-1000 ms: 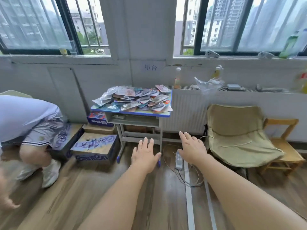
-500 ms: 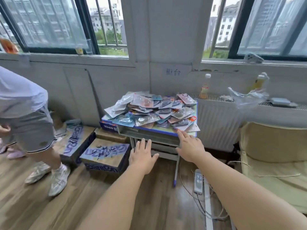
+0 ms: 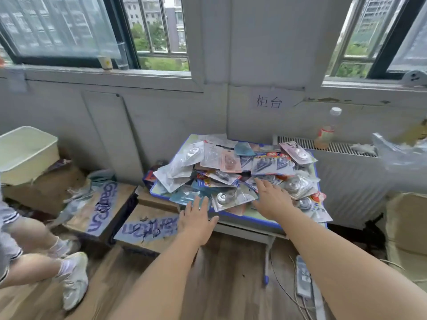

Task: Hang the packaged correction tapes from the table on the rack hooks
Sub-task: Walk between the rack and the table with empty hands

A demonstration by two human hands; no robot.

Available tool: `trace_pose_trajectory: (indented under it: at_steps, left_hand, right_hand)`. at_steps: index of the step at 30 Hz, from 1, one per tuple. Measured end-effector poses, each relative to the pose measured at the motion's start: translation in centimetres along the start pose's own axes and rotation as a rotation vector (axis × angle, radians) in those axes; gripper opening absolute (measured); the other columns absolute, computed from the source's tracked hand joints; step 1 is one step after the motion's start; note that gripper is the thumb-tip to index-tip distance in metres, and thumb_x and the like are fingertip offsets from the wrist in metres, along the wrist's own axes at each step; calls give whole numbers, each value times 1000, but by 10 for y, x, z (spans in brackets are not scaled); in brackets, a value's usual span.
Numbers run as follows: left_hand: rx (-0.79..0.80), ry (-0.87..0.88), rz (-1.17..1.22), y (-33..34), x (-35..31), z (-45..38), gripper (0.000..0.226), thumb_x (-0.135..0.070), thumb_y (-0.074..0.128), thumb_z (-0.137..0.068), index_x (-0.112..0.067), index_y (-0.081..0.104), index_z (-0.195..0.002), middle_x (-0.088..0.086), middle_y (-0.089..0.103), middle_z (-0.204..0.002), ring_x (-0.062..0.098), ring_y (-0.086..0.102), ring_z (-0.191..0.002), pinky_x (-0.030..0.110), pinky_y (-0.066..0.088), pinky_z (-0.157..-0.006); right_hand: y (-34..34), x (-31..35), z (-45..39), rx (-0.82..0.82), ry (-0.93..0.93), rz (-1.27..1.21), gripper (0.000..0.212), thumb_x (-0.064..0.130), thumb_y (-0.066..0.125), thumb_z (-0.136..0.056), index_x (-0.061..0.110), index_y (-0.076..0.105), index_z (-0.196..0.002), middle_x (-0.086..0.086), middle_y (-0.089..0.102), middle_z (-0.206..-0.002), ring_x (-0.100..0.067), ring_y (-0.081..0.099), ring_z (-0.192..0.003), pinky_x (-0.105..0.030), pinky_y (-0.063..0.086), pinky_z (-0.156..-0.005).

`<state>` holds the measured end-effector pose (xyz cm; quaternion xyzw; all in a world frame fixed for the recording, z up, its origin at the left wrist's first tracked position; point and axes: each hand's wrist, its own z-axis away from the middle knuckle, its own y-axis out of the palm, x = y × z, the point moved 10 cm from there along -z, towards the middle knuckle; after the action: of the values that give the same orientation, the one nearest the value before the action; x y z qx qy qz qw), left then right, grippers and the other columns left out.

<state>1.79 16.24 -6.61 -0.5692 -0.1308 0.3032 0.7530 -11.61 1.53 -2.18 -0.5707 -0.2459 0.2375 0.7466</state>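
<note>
A loose heap of several packaged correction tapes (image 3: 228, 168) covers a small blue-edged table (image 3: 249, 219) under the window wall. My right hand (image 3: 271, 199) reaches over the front of the heap with straight fingers, just above or touching the packs. My left hand (image 3: 196, 219) hovers at the table's front left edge, fingers spread, holding nothing. No rack or hooks are in view.
Cardboard boxes (image 3: 147, 229) sit on the floor left of the table, a pale bin (image 3: 25, 153) on more boxes beyond them. Another person's legs (image 3: 46, 262) stand at far left. A radiator (image 3: 346, 181), a bottle (image 3: 327, 130) and a chair (image 3: 406, 229) are right; a power strip (image 3: 302, 276) lies on the floor.
I have moved closer to the table. Both hands came forward; the right one now extends over the packs and the left one reaches the table's edge. The other person shifted left.
</note>
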Motion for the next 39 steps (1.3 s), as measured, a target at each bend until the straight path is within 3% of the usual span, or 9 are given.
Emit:
trace_pose_trajectory:
  at_steps: [11,20,26,30,34,39]
  left_hand:
    - [-40,-56,33,-43,20,-143,70,-52,29,-102,-20,-3,-156,5,-4,-164,26,2,-150,41,13,-121]
    - [-65,-102,86,-57,45,-220,66,-45,29,-104,-18,-1,-156,8,-4,-164,27,3,-150,40,11,-120]
    - [-115,-51,70,-74,65,-274,67,-41,31,-104,-16,-4,-155,9,0,-163,28,6,-149,38,12,-120]
    - [-57,4,102,-68,70,-301,67,-42,33,-103,-17,-1,-156,9,2,-163,32,7,-149,41,12,-120]
    - [-2,18,162,-58,72,-310,68,-42,33,-102,-18,-1,-156,7,1,-164,35,6,-148,43,12,-119]
    - [-54,22,198,-61,73,-312,68,-36,37,-103,-16,0,-155,5,12,-162,34,16,-145,42,16,-119]
  right_hand:
    - [-6,15,-160,37,-58,-18,57,31,42,-99,11,22,-148,-11,31,-152,-33,36,-134,-46,33,-108]
    - [26,28,-233,136,-13,-59,51,40,34,-101,11,28,-144,-10,33,-149,-30,37,-134,-43,36,-103]
    - [35,35,-255,109,93,-107,51,41,35,-100,12,32,-141,-8,36,-146,-29,40,-131,-42,39,-101]
    - [33,36,-259,50,181,-120,49,44,41,-98,12,40,-136,-5,41,-142,-26,41,-129,-40,39,-98]
    - [33,37,-260,42,243,-128,50,43,44,-97,11,38,-135,-7,39,-142,-27,39,-129,-40,40,-97]
    - [33,39,-260,47,286,-183,51,37,47,-95,6,35,-134,-11,35,-144,-31,36,-130,-42,39,-99]
